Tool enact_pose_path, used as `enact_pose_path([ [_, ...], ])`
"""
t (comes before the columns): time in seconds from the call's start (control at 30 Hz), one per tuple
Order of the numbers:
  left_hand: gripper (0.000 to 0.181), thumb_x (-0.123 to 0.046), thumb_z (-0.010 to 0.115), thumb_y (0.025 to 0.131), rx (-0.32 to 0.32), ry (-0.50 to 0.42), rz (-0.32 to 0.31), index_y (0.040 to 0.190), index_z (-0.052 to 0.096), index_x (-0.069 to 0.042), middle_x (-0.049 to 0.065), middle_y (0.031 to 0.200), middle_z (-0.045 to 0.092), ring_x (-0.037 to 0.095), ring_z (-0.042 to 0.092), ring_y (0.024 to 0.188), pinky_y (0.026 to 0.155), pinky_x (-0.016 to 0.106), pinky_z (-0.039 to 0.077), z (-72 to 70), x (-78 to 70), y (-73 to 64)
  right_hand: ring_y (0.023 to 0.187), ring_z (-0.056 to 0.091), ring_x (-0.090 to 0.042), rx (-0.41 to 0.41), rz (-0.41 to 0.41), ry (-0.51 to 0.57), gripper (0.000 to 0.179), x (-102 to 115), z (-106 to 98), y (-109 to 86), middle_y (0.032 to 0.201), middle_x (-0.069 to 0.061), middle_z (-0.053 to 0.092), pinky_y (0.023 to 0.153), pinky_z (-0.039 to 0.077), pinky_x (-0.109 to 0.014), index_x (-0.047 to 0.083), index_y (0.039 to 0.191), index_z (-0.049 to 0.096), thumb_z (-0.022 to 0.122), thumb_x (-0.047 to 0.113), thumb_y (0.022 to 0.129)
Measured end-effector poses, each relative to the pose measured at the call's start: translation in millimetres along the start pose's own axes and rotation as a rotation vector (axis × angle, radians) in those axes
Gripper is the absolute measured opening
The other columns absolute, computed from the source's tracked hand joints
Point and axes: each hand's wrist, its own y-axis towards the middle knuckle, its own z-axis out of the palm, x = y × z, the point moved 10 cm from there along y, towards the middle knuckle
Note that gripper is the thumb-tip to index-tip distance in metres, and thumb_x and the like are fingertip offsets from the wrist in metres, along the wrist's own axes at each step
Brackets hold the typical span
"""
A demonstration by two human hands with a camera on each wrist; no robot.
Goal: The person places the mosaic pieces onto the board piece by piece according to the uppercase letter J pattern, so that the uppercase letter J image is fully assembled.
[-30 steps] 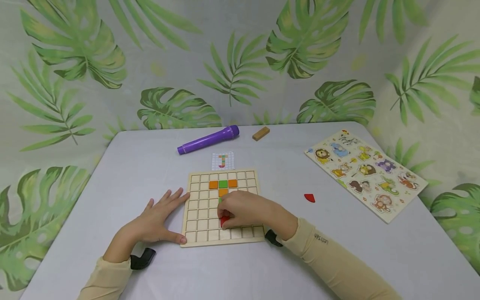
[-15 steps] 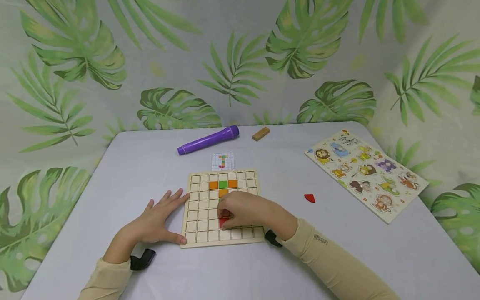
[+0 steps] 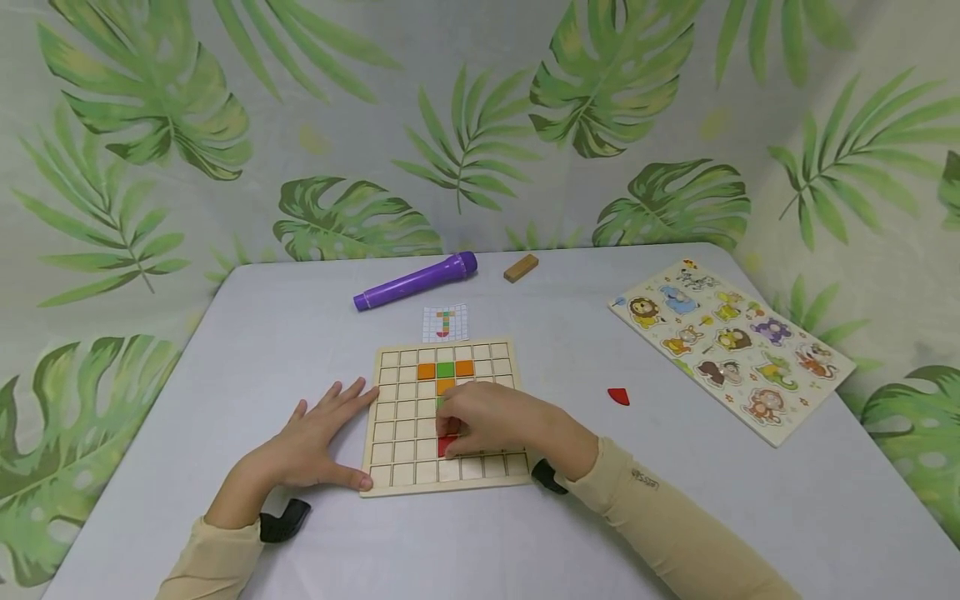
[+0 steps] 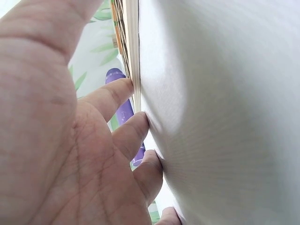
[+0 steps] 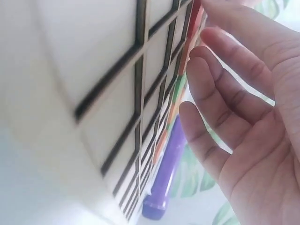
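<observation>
The wooden grid board [image 3: 405,475] lies flat, with orange [image 3: 427,372] and green [image 3: 446,369] square tiles set in its cells. My left hand [image 3: 318,442] is spread at the board's left side; its thumb rests on the near left corner and the index fingertip touches the left edge. My right hand [image 3: 487,417] is over the board, thumb and index finger curled at a red piece [image 3: 446,447] in a lower cell. The fingers hide part of that piece and the tiles just above it. In the right wrist view, the thumb tip meets the red piece [image 5: 194,18].
A small pattern card [image 3: 446,323] lies behind the board. Farther back are a purple toy microphone [image 3: 416,282] and a small wooden block [image 3: 521,267]. To the right lie a red quarter-circle piece [image 3: 619,397] and an animal puzzle board [image 3: 731,346].
The red piece under my right fingers has shifted slightly towards me and sits squarer in its cell. Both hands have stayed almost still.
</observation>
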Motion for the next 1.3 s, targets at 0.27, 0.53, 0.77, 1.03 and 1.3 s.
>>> enact_pose_path([
  [0.27, 0.129, -0.064, 0.094, 0.067, -0.002, 0.01, -0.005, 0.171, 0.03, -0.025, 0.015, 0.181, 0.018, 0.053, 0.008, 0.165, 0.121, 0.086, 0.0, 0.7, 0.7, 0.5, 0.099, 0.063, -0.015, -0.043, 0.136, 0.043, 0.026, -36, -25, -30.4, 0.113, 0.001, 0.07, 0.09, 0.057, -0.03, 0.017, 0.118, 0.077, 0.083, 0.029, 0.096],
  [0.53, 0.128, -0.064, 0.094, 0.067, -0.005, 0.007, 0.001, 0.171, 0.03, -0.025, 0.015, 0.181, 0.018, 0.053, 0.008, 0.165, 0.121, 0.087, 0.001, -1.2, -0.4, -0.7, 0.112, 0.068, -0.021, -0.145, 0.274, 0.069, 0.041, -91, -60, -83.8, 0.121, -0.003, 0.072, 0.096, 0.059, -0.042, 0.013, 0.133, 0.073, 0.083, 0.028, 0.096],
  [0.77, 0.128, -0.063, 0.095, 0.068, -0.003, -0.001, 0.005, 0.171, 0.03, -0.024, 0.016, 0.181, 0.018, 0.054, 0.008, 0.165, 0.12, 0.087, 0.0, -1.0, -1.8, -1.3, 0.104, 0.069, -0.024, -0.207, 0.365, 0.068, 0.044, -138, -73, -135.3, 0.12, -0.008, 0.071, 0.089, 0.058, -0.042, 0.011, 0.134, 0.072, 0.083, 0.028, 0.095],
  [1.03, 0.127, -0.063, 0.094, 0.069, 0.0, -0.009, 0.005, 0.171, 0.03, -0.025, 0.015, 0.181, 0.018, 0.053, 0.007, 0.165, 0.12, 0.087, 0.0, -0.4, -1.4, -0.9, 0.105, 0.068, -0.022, -0.215, 0.447, 0.1, 0.042, -166, -69, -176.5, 0.114, -0.004, 0.076, 0.093, 0.057, -0.043, 0.008, 0.124, 0.077, 0.09, 0.027, 0.088],
  [1.3, 0.127, -0.063, 0.094, 0.069, -0.001, -0.007, 0.004, 0.171, 0.03, -0.025, 0.015, 0.181, 0.018, 0.054, 0.007, 0.165, 0.12, 0.087, 0.001, -0.2, -1.1, -1.4, 0.103, 0.067, -0.02, -0.202, 0.516, 0.142, 0.034, -182, -61, -191.6, 0.109, -0.003, 0.075, 0.094, 0.058, -0.042, 0.01, 0.113, 0.08, 0.092, 0.027, 0.086],
])
